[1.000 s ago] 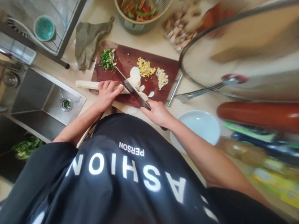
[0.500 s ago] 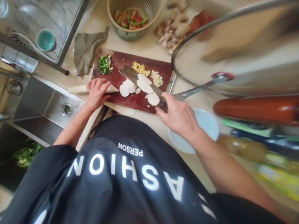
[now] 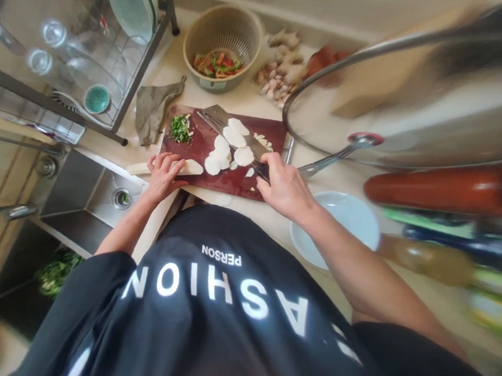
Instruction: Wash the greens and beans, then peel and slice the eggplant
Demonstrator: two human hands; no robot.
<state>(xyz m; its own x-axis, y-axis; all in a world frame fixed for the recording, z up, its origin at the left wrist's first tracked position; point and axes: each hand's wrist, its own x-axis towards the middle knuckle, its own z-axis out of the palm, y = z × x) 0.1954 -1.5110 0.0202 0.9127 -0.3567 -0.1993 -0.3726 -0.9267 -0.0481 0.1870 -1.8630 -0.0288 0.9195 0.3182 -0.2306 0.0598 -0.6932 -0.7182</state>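
My right hand (image 3: pixel 284 182) is closed round the handle of a broad kitchen knife (image 3: pixel 216 116), whose blade lies tilted over the dark red cutting board (image 3: pixel 245 184). Several oval white slices (image 3: pixel 235 136) rest on the flat of that blade. Cut white slices (image 3: pixel 213 162) also lie on the board, just left of the knife. My left hand (image 3: pixel 165 174) grips a long, pale peeled root-like vegetable (image 3: pixel 192 167), its cut end pointing toward the slices. Chopped greens (image 3: pixel 181 128) sit at the board's left, and minced pale bits (image 3: pixel 263 141) are partly hidden behind the blade.
Behind the board stands a colander (image 3: pixel 224 32) with cut peppers, beside garlic and ginger (image 3: pixel 282 69). A grey cloth (image 3: pixel 153 111), a dish rack (image 3: pixel 122 114) and a sink (image 3: pixel 103 194) are leftward. A large glass lid (image 3: pixel 350 138) and a pale blue bowl (image 3: pixel 339 218) are rightward.
The view has shifted a little, so the board sits lower. The knife has turned flatter over the board and now covers the yellow minced bits; the slices still ride on it. My left hand keeps its hold.
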